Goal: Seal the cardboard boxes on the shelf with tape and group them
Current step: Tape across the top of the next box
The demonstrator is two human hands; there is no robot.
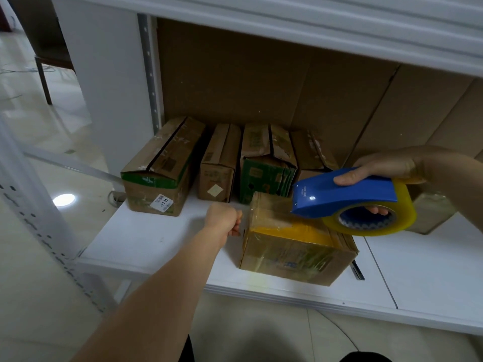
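Observation:
A cardboard box [295, 254] wrapped in clear and yellow tape sits near the front of the white shelf [156, 241]. My left hand [224, 218] is curled at the box's left side, pinching the tape end there. My right hand [386, 171] grips a blue tape dispenser [339, 194] with a roll of clear yellowish tape [386, 218], held just above the box's right top. Behind stand several cardboard boxes in a row: a green-edged one [159, 168], a narrow brown one [217, 168], a green one [266, 165] and another partly hidden [313, 155].
Large flat cardboard sheets [261, 74] line the shelf's back. A further taped box [431, 212] sits at the right behind the dispenser. An upper shelf board [339, 24] hangs overhead. White perforated uprights [34, 202] stand at the left over a glossy tiled floor.

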